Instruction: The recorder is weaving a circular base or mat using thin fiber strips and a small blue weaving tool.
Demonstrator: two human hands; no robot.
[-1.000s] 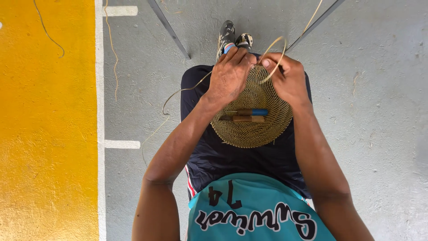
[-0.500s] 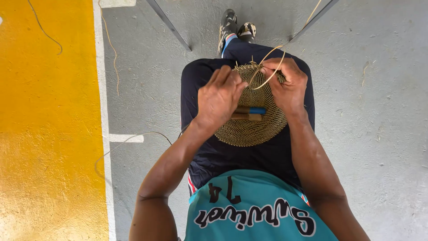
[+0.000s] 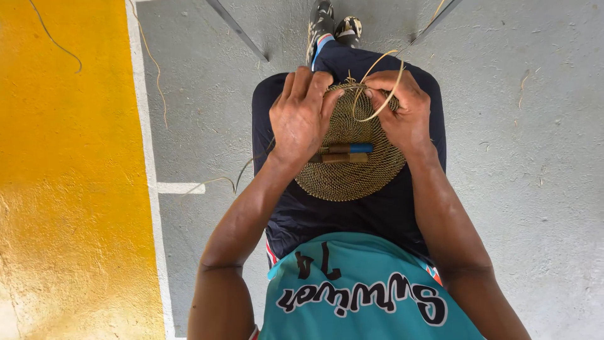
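Observation:
A round woven straw disc (image 3: 352, 173) lies on my lap. My left hand (image 3: 301, 116) presses on its far left rim with fingers curled over the edge. My right hand (image 3: 402, 110) grips the far right rim and pinches a pale straw strand (image 3: 384, 94) that loops up in front of it. Two short stick-like tools (image 3: 343, 153), one with a blue end, rest across the middle of the disc.
Grey concrete floor (image 3: 535, 157) surrounds me, with a yellow painted band (image 3: 69, 170) and white lines to the left. Loose straw strands (image 3: 154, 69) trail over the floor. Two metal bars (image 3: 236, 28) slant at the top, beside my shoes (image 3: 333, 22).
Both hands have stayed on the disc's far rim. The left fingers have shifted slightly and the strand loop has changed shape. The view has moved a little.

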